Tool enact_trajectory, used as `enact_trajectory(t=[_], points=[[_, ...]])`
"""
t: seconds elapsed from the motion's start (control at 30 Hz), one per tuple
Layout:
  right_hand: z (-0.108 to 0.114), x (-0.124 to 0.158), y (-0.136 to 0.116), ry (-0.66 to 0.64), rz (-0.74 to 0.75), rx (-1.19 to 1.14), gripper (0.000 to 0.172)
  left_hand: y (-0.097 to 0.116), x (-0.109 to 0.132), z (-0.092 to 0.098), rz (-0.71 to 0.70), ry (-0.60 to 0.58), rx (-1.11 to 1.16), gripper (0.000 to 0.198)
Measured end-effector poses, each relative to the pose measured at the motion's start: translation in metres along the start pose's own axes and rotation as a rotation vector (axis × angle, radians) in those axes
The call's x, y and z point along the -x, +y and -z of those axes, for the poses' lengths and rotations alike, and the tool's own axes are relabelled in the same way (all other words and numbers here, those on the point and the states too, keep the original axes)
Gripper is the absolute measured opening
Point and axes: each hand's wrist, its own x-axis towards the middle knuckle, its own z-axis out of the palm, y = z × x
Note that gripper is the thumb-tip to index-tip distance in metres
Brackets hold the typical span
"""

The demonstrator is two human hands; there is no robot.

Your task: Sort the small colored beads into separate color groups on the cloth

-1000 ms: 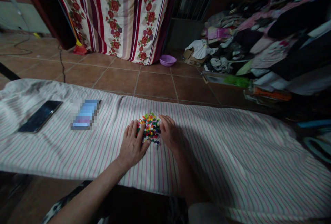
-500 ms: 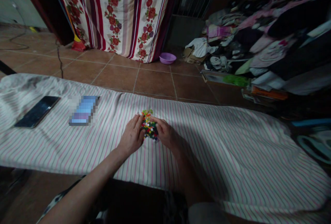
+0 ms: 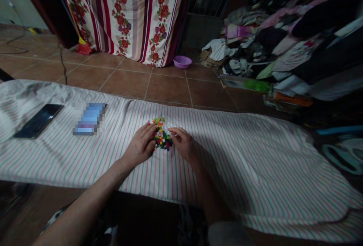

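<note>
A small heap of tiny coloured pieces [image 3: 161, 139], in green, red, yellow, orange and white, lies on the striped cloth between my hands. Whether they are beads or little bricks is too small to tell. My left hand [image 3: 141, 142] rests flat along the heap's left side, its fingers stretched out and touching the edge pieces. At the right side, my right hand [image 3: 183, 142] is held with its index finger extended and the other fingers loosely bent. No piece shows in it, though its palm side is partly hidden.
The striped cloth [image 3: 227, 155] covers a long low surface. To the left lie a dark phone [image 3: 39, 121] and a second, lit phone [image 3: 89, 119]. Beyond are a floral curtain [image 3: 133, 15], a purple basin [image 3: 182, 62], a red broom [image 3: 84, 48] and piled clothes [image 3: 272, 41].
My right hand has drawn slightly back from the heap, leaving more of it uncovered. My left hand has shifted a little left. The pieces look more spread, and the whole view has moved slightly.
</note>
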Motion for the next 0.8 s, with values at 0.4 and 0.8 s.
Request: enact_trajectory(t=[0.4, 0.8], points=[[-0.002, 0.012, 0.009, -0.144, -0.083, 0.003, 0.028, 0.015, 0.032, -0.01, 0.028, -0.065, -0.435, 0.063], [-0.021, 0.003, 0.008, -0.098, 0.012, 0.008, 0.024, 0.002, -0.003, -0.01, 0.203, -0.092, -0.276, 0.05]])
